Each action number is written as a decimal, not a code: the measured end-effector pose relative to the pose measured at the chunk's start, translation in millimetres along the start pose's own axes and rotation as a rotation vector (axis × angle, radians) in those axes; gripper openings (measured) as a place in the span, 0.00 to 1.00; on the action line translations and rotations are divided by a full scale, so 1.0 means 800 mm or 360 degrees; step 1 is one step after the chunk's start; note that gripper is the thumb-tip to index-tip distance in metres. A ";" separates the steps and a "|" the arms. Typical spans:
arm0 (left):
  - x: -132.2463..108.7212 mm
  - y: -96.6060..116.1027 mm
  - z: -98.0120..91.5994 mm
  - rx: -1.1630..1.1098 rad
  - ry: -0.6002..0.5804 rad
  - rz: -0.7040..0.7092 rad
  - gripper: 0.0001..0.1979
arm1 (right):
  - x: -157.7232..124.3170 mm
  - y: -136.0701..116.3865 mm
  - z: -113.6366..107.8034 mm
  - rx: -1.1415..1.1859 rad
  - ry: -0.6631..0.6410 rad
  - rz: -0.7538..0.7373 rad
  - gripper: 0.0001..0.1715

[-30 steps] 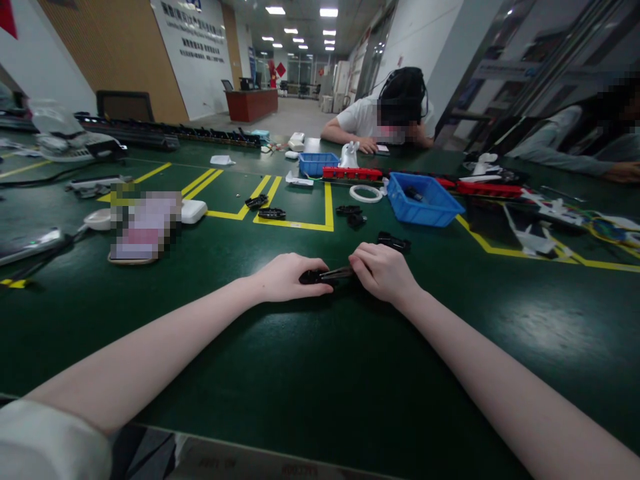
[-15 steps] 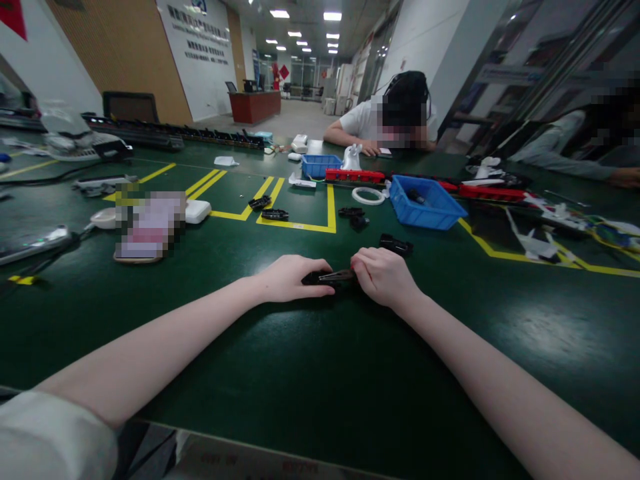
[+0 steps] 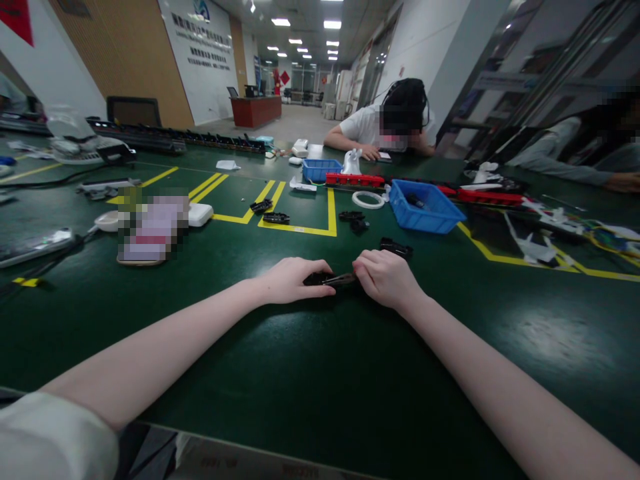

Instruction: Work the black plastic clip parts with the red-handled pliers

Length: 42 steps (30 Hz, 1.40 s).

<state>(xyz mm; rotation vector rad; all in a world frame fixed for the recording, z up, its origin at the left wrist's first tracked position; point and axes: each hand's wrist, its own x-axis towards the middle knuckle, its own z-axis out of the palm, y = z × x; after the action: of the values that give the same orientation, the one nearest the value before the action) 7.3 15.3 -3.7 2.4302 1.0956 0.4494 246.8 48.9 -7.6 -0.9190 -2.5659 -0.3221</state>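
Note:
Near the middle of the green table [image 3: 310, 373], my left hand [image 3: 296, 280] grips a small black part [image 3: 318, 278] between thumb and fingers. My right hand [image 3: 383, 277] is closed on a thin dark tool [image 3: 343, 279], whose narrow end reaches left to the black part. What kind of tool it is cannot be made out, as my fingers hide its right end. Just behind my right hand lies another black part [image 3: 396, 247]. Farther back are two more dark pieces, one [image 3: 351, 215] above the other [image 3: 359, 227].
Two black parts [image 3: 276, 218] [image 3: 261, 206] lie by the yellow tape. Behind stand a blue bin [image 3: 425, 207], a smaller blue bin [image 3: 321, 169], a white ring [image 3: 368, 200] and red strips [image 3: 355, 180]. A phone [image 3: 153, 230] lies left. A person [image 3: 360, 127] sits opposite.
The view has tilted slightly, so the scene sits a little lower. Both hands keep their hold, with hardly any visible movement.

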 end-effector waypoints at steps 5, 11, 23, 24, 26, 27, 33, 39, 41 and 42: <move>0.000 0.002 0.000 0.0052 0.0011 -0.0004 0.18 | -0.002 0.002 -0.002 0.0033 0.0033 0.0022 0.23; 0.001 0.002 0.001 0.0070 -0.0011 0.0015 0.18 | -0.002 0.003 -0.001 0.0053 0.0054 0.0027 0.22; 0.000 0.000 0.003 0.0113 0.0009 0.0028 0.19 | -0.002 0.004 0.001 0.0033 0.0018 -0.0007 0.26; 0.001 0.000 0.003 0.0112 0.0002 0.0024 0.19 | -0.001 0.004 0.001 0.0035 0.0016 -0.0011 0.26; 0.001 0.000 0.002 0.0113 -0.0001 0.0025 0.19 | -0.001 0.003 0.001 0.0042 0.0016 -0.0016 0.26; 0.001 0.000 0.002 0.0112 0.0003 0.0028 0.19 | -0.001 0.002 0.000 0.0047 0.0017 -0.0018 0.26; 0.000 0.001 0.002 0.0110 0.0005 0.0024 0.18 | -0.002 0.002 -0.001 0.0082 0.0047 0.0020 0.25; 0.000 0.001 0.002 0.0110 0.0011 0.0032 0.18 | -0.001 0.002 -0.002 0.0106 0.0070 0.0038 0.24; 0.000 0.002 0.002 0.0116 0.0010 0.0043 0.18 | -0.001 0.002 -0.002 0.0101 0.0061 0.0020 0.24; 0.000 0.002 0.002 0.0124 0.0012 0.0047 0.18 | -0.001 0.002 -0.002 0.0097 0.0057 0.0012 0.24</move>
<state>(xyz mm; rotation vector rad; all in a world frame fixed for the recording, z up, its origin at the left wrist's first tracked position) 9.2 14.2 -4.5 2.5172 1.1008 0.4331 248.9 48.9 -6.4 -0.8925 -2.5247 -0.2545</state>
